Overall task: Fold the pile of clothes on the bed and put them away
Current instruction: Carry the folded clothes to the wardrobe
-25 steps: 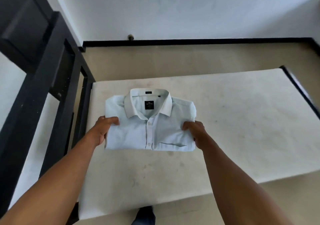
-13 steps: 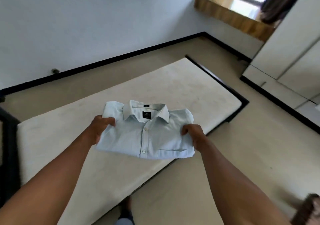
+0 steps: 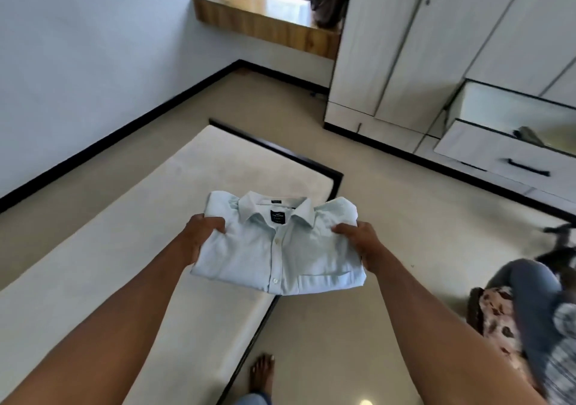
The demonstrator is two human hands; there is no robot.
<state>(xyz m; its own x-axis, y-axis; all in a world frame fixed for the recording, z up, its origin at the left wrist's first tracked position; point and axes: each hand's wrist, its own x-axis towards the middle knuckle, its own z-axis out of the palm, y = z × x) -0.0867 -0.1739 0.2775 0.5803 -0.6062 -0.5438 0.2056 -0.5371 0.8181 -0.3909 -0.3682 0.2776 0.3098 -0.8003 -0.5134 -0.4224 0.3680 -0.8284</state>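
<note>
A folded pale blue shirt (image 3: 277, 249), collar up with a dark label, hangs in the air over the bed's right edge. My left hand (image 3: 199, 236) grips its left side, thumb on top. My right hand (image 3: 358, 239) grips its right side the same way. Below lies the bare white mattress (image 3: 124, 264) in a black frame. An open white drawer (image 3: 514, 161) with a black handle juts from the wardrobe (image 3: 436, 46) at the right; something dark lies inside it.
A heap of clothes (image 3: 530, 311) lies at the lower right, with jeans and patterned fabric. A wooden ledge (image 3: 265, 18) sits under the window at the back. Beige floor runs between bed and wardrobe. My bare foot (image 3: 261, 373) stands beside the bed frame.
The shirt has been lifted off the mattress and carried rightward in both hands. My view has swung right, from the wall and bed head to the wardrobe and its open drawer.
</note>
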